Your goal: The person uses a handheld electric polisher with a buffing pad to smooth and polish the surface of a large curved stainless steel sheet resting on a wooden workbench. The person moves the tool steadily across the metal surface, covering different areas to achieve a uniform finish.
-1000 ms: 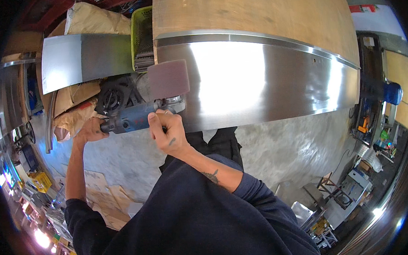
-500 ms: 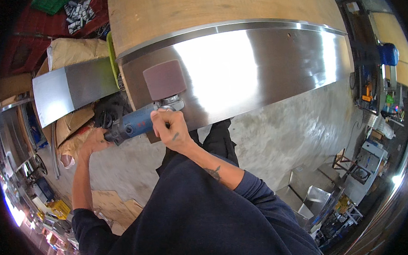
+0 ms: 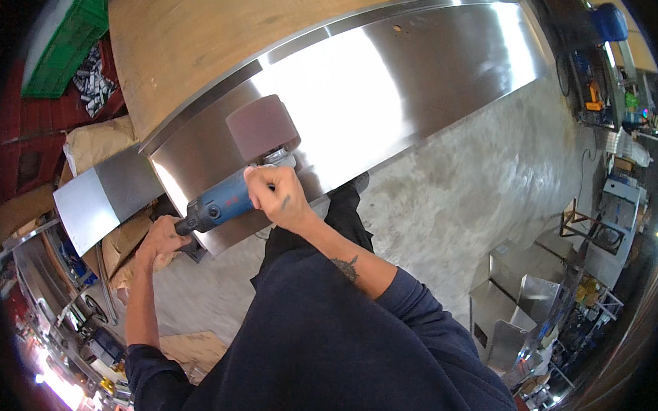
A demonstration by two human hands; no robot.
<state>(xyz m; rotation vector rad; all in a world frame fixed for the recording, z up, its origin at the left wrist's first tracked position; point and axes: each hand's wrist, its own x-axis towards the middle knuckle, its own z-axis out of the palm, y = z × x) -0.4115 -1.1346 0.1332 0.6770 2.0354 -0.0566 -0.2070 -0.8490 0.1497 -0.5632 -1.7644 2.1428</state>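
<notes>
A blue handheld drum sander [image 3: 228, 198] lies across my front, over the near left part of a long, shiny stainless steel sheet [image 3: 440, 68]. Its wide reddish-brown abrasive drum [image 3: 262, 126] is over the sheet; whether it touches the metal I cannot tell. My right hand [image 3: 279, 197] is closed at the head end of the tool, just behind the drum. At the black rear end, my left hand [image 3: 163, 239] is wrapped round the tail of the sander. A raised lip runs along the sheet's far edge.
The sheet rests on a wooden board [image 3: 211, 27]. At far left are a green crate [image 3: 65, 48], a red crate with metal pieces, and a smaller metal sheet [image 3: 87, 205] near brown paper. Bent metal pieces [image 3: 495, 319] stand on the concrete floor at right.
The sander has shifted right along the steel sheet, and more of the sheet's left end shows. My view has turned a little. Both hands have kept their grip.
</notes>
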